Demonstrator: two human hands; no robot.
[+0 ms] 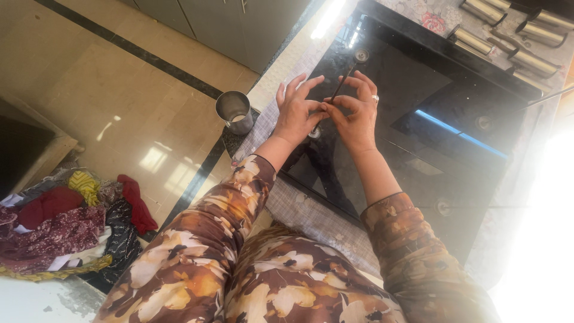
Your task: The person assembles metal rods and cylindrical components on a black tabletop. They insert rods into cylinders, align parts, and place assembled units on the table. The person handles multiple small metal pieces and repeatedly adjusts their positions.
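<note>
Both hands (pixel 326 113) pinching thin rod (pixel 344 81), tip hidden

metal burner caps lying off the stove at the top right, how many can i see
4 metal burner caps: one at the top edge, one right of it, one lower left, one lower right. Glare may hide more.

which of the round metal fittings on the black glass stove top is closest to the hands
The round fitting just below the left hand and right hand, partly hidden beneath them. The others sit apart, further along the glass stove top.

Both arms wear long sleeves (pixel 197 239) of brown, orange and cream floral print, the same fabric covering the lap, and the right hand (pixel 357 113) bears a pale ring (pixel 375 98).
</note>
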